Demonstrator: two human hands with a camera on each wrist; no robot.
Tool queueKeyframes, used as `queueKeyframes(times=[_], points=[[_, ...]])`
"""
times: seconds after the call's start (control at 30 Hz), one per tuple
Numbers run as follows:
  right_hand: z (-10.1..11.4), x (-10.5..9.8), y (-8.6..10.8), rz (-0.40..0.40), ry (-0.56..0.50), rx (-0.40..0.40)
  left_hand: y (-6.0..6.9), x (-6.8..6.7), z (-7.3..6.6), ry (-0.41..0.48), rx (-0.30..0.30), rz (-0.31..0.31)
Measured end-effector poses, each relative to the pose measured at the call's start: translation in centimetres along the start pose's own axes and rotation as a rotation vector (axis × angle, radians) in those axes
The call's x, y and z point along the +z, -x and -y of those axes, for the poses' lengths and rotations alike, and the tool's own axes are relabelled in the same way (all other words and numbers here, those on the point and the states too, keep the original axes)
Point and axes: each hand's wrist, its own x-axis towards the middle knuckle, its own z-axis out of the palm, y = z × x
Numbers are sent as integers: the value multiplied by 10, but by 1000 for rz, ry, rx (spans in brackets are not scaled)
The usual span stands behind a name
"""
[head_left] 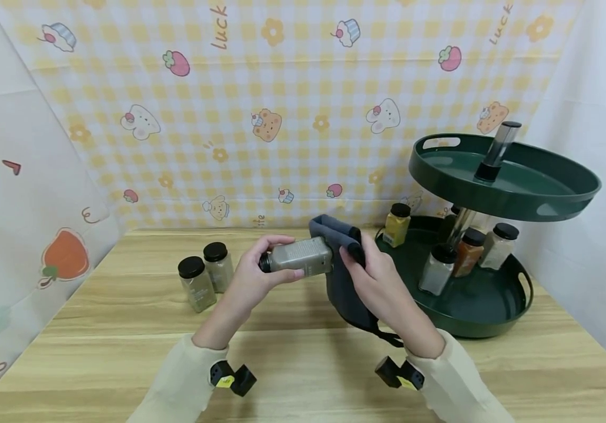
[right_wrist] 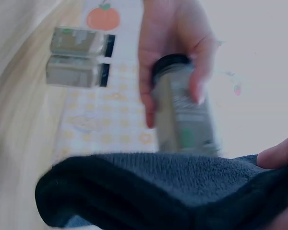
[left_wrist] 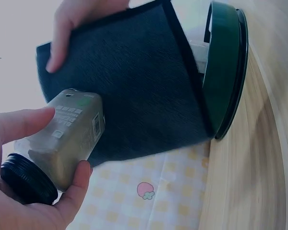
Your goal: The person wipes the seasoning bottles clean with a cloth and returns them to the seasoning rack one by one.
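My left hand [head_left: 261,264] grips a spice jar [head_left: 303,257] near its black lid, the jar lying on its side above the table. Its base meets the dark grey cloth [head_left: 342,288], which my right hand [head_left: 382,276] pinches by its black-edged top. The cloth hangs down with a thin strap at its lower corner. In the left wrist view the jar [left_wrist: 69,136] shows a label and greyish-brown contents against the cloth [left_wrist: 129,91]. From the right wrist, the folded cloth [right_wrist: 173,187] hides the jar's base.
Two black-lidded jars [head_left: 197,288] stand on the wooden table [head_left: 139,329] to the left. At right, a two-tier green tray stand [head_left: 504,200] carries several spice jars on its lower tier, including a yellow one [head_left: 397,226]. A checked curtain [head_left: 292,158] hangs behind.
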Motion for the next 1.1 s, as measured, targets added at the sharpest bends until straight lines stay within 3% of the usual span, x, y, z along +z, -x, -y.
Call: queueKeyframes(times=[0.3,0.73,0.9,1.1], points=[[18,-12,19,-77,-15,-114,-3,3,3,-32,15,2],[-10,4,-10,63,23,3,0,2,0,15,12,13],[-8,4,-9,44,37,4,0,1,0,21,9,19],[8,-5,6,-25,53,-31,0,1,1,8,7,12]])
